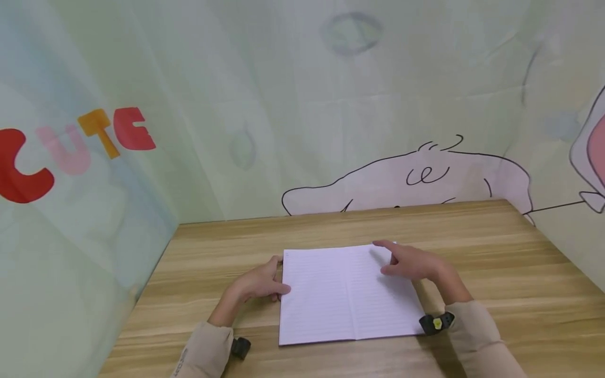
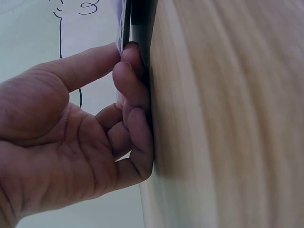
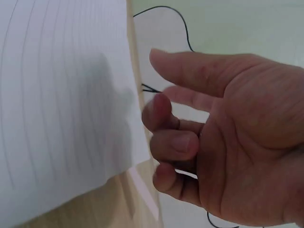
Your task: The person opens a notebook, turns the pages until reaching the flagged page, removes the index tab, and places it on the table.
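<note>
An open notebook (image 1: 316, 299) with lined white pages lies on the wooden table. At its left edge, my left hand (image 1: 259, 280) pinches it, thumb on the page and fingers at the underside. The left wrist view shows that edge of the notebook (image 2: 124, 23) between thumb and curled fingers, close to the tabletop. My right hand (image 1: 413, 262) is over the upper part of the right page, index finger extended toward the top edge. In the right wrist view, this hand (image 3: 228, 128) holds nothing, its other fingers loosely bent beside the lined page (image 3: 61, 95).
The wooden table (image 1: 510, 273) extends around the notebook on all sides. Behind it and at the left hangs a pale printed curtain (image 1: 212, 131) with cartoon drawings and coloured letters. A dark band (image 1: 437, 323) with a yellow emblem is at the right sleeve's cuff.
</note>
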The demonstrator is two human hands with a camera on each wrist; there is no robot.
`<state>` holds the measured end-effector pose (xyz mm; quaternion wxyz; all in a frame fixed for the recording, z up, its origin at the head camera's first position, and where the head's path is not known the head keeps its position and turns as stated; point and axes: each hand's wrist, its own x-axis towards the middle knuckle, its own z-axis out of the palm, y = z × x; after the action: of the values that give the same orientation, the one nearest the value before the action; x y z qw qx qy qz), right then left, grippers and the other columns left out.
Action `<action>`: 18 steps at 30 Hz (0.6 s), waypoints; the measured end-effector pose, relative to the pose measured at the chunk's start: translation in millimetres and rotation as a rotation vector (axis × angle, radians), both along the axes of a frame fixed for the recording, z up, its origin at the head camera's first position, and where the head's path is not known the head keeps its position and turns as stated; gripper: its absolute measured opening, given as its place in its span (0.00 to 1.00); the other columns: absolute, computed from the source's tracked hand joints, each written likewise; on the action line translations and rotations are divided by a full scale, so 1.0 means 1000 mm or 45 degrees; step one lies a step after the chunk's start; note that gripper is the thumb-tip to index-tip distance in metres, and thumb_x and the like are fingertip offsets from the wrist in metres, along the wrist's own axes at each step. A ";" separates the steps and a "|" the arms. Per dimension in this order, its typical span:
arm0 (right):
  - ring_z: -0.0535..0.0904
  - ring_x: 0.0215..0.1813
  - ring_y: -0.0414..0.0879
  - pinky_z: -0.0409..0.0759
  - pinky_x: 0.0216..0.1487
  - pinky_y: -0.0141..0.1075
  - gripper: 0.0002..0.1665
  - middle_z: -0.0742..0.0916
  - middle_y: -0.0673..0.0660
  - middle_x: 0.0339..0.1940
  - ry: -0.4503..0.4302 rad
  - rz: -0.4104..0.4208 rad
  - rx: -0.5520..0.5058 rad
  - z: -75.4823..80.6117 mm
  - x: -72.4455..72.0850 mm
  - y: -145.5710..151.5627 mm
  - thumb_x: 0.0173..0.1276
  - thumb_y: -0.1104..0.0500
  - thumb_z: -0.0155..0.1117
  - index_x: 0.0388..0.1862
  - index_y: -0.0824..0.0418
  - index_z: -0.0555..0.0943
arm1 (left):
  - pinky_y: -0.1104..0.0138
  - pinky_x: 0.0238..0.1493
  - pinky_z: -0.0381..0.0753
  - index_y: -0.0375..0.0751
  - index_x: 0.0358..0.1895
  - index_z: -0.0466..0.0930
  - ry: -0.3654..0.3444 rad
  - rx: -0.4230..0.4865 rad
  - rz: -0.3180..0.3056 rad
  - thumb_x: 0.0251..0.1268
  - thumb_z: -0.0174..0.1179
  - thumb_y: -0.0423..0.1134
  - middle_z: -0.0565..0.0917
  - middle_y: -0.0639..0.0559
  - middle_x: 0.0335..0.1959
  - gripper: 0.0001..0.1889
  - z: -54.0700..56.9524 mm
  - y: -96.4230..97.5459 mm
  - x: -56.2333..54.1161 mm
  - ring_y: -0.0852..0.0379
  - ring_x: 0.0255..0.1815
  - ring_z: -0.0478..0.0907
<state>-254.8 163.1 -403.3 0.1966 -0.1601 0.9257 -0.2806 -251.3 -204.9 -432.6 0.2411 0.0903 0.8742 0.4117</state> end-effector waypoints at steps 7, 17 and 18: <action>0.78 0.52 0.60 0.75 0.56 0.56 0.48 0.81 0.72 0.54 0.033 -0.172 -0.045 -0.015 -0.009 0.010 0.69 0.56 0.68 0.79 0.66 0.54 | 0.65 0.28 0.67 0.29 0.76 0.49 -0.001 -0.001 -0.003 0.64 0.67 0.34 0.79 0.47 0.22 0.44 -0.001 -0.001 0.001 0.56 0.22 0.73; 0.59 0.73 0.73 0.60 0.68 0.64 0.47 0.63 0.76 0.74 0.069 -0.243 0.011 -0.035 -0.014 0.015 0.71 0.49 0.66 0.78 0.69 0.56 | 0.66 0.28 0.67 0.28 0.76 0.48 -0.006 0.003 -0.007 0.65 0.67 0.33 0.79 0.47 0.22 0.44 0.001 -0.002 0.002 0.56 0.22 0.72; 0.59 0.73 0.73 0.60 0.68 0.64 0.46 0.64 0.76 0.74 0.067 -0.250 0.005 -0.035 -0.014 0.015 0.71 0.50 0.66 0.77 0.68 0.57 | 0.66 0.28 0.67 0.28 0.76 0.47 -0.007 0.002 -0.006 0.65 0.67 0.33 0.79 0.47 0.22 0.44 0.001 -0.002 0.002 0.56 0.22 0.72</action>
<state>-269.1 178.0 -438.7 0.1442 -0.0754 0.9424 -0.2923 -249.6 -206.7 -431.4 0.2443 0.0914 0.8730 0.4122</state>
